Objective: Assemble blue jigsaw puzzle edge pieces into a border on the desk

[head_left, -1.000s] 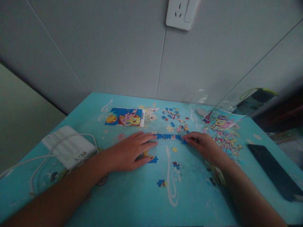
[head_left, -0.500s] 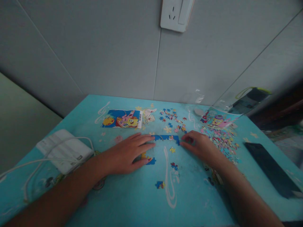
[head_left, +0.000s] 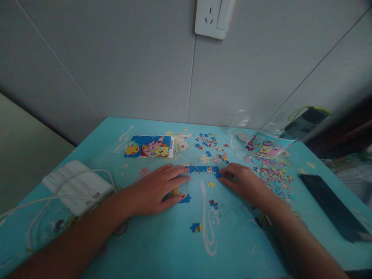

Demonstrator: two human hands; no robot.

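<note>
My left hand (head_left: 159, 188) lies flat with fingers outstretched, covering the left end of a joined strip of blue puzzle pieces (head_left: 200, 169). Below its fingertips a small joined section with yellow and blue (head_left: 183, 197) shows, partly hidden by the hand. At the strip's right end, my right hand (head_left: 240, 178) pinches a blue puzzle piece (head_left: 217, 175) between thumb and fingers. Nearer to me lie a yellow piece (head_left: 210, 184), a dark blue and red piece (head_left: 213, 204) and a blue and yellow piece (head_left: 196, 228).
Loose pieces (head_left: 206, 140) lie behind the strip, and a large pile (head_left: 273, 170) spreads at right. A picture card (head_left: 149, 146) lies back left; another picture sheet (head_left: 267, 146) is behind the pile. A white power bank (head_left: 78, 186) with cables and a dark flat object (head_left: 334, 207) flank my arms.
My right hand has shifted slightly left, its fingertips closing in on the blue piece at the strip's right end. My left hand stays in place. The view has moved a little.
</note>
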